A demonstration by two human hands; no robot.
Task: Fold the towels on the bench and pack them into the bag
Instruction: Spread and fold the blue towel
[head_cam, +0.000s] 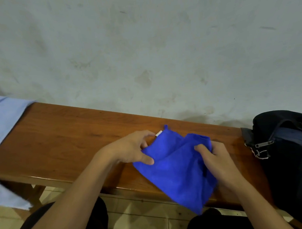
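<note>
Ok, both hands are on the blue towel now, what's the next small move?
Probably fold it over flat. The left hand and right hand pinch the blue towel, which is rumpled and overhangs the bench edge; the bag waits open.

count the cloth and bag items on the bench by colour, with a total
Blue towel, held by left hand and right hand: 1
Light blue cloth at the bench's left end: 1
Black bag at the right end: 1
Total: 3
</note>
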